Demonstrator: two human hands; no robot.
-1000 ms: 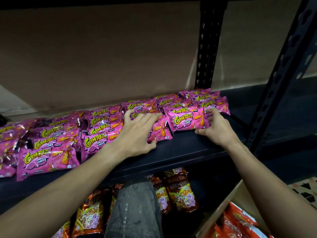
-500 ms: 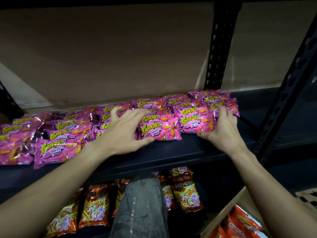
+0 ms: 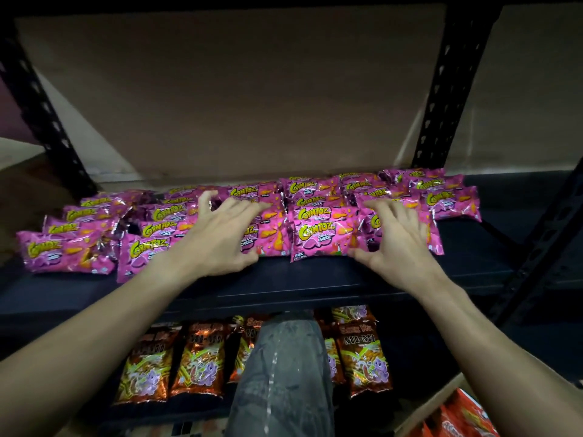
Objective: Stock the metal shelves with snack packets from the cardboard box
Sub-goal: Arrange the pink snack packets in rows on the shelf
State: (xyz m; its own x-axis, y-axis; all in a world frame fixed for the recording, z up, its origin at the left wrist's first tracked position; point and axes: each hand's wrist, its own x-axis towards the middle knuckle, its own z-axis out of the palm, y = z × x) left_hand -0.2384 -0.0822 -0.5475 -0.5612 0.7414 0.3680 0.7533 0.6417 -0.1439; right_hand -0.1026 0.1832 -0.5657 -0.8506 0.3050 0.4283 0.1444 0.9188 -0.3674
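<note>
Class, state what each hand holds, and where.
Nothing gripped: left hand and right hand rest spread fingers atop pink Corntoz packets, thumbs at front edges.

Has spread the fingers of the left hand (image 3: 220, 238) and arched them over the pink snack packets (image 3: 321, 239), where a second ago laid them flat and close together. Has done the same with the right hand (image 3: 402, 244): fingers raised off the packets into a claw. Has also brought this hand from the side of a front packet to over it.
</note>
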